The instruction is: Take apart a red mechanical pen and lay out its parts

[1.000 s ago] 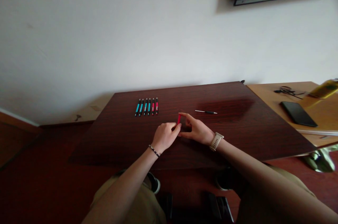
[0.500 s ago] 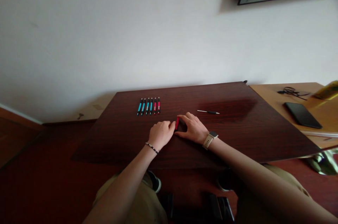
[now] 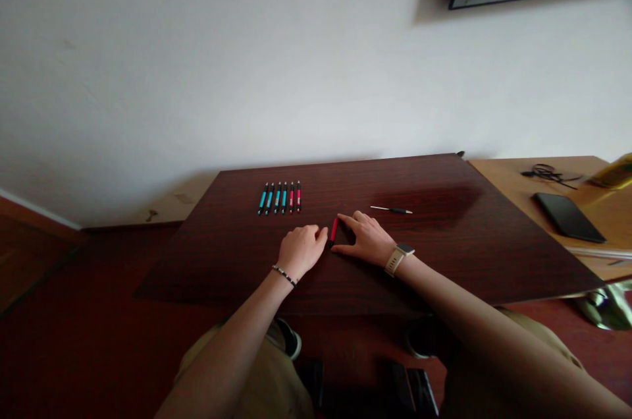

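My right hand pinches a pink pen part with a black end, thumb at the near end and index finger at the far end. The part slants just above or on the dark wooden table; I cannot tell which. Left of it, my left hand is closed, knuckles up, its thumb close to the pen part but apart from it. What its curled fingers hold, if anything, is hidden. Beyond my right hand lies a thin white rod joined to a black pen grip.
Several blue pens and two pink pens lie in a row at the back left. A lighter side table on the right carries a black phone-like slab and a coiled cable. The wall stands behind.
My right hand has shifted slightly right with the pink pen part, leaving a gap to my left thumb. More of the part shows now. The view has moved slightly.
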`<state>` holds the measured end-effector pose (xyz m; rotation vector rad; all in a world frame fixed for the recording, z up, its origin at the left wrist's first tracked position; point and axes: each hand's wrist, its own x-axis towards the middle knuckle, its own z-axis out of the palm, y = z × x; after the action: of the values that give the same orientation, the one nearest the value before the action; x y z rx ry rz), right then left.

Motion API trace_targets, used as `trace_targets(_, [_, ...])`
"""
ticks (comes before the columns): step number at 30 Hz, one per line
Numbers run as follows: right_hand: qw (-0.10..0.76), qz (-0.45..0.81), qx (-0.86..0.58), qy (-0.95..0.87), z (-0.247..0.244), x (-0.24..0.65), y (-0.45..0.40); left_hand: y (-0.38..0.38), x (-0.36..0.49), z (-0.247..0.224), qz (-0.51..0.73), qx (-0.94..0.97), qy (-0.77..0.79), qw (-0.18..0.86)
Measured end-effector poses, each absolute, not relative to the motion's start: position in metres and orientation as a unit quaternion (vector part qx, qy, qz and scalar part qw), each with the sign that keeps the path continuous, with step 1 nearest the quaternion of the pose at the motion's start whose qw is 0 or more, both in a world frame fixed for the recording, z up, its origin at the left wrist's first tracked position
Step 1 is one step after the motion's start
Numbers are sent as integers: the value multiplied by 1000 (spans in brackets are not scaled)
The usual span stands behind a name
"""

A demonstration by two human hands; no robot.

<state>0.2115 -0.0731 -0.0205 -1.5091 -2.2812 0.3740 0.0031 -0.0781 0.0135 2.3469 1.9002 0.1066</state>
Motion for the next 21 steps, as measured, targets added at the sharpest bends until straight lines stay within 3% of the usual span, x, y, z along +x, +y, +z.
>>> trace_targets(14, [209, 154, -541, -800, -17, 245, -87, -77, 5, 15, 64, 774, 625, 78])
trace_targets(21, [244, 178, -536, -788, -22, 267, -88, -75, 9, 11, 225, 873, 411, 135])
